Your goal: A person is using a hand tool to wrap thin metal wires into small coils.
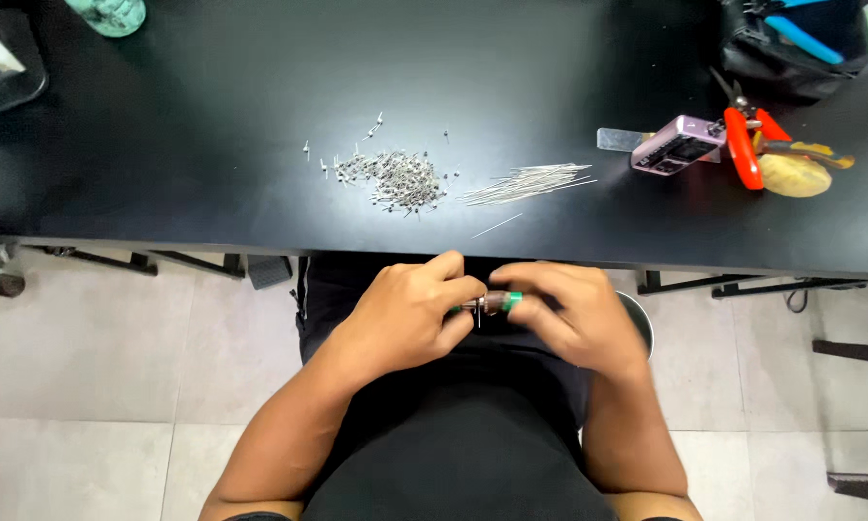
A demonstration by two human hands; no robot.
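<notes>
Left hand (pixel 405 314), right hand (pixel 574 314): fingers clamped on small brown-green tool (pixel 497 303), below black table (pixel 212 145) edge; metal pin pile (pixel 395 178) on table.

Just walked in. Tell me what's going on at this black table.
A person seated at the black table holds a small brown cylindrical tool with a green band between both hands, over their lap. The left hand pinches its thin metal end; the right hand grips the green end. On the table lie a heap of tiny silver metal parts, a bundle of thin straight silver wires, orange-handled pliers and a small pink rectangular device.
</notes>
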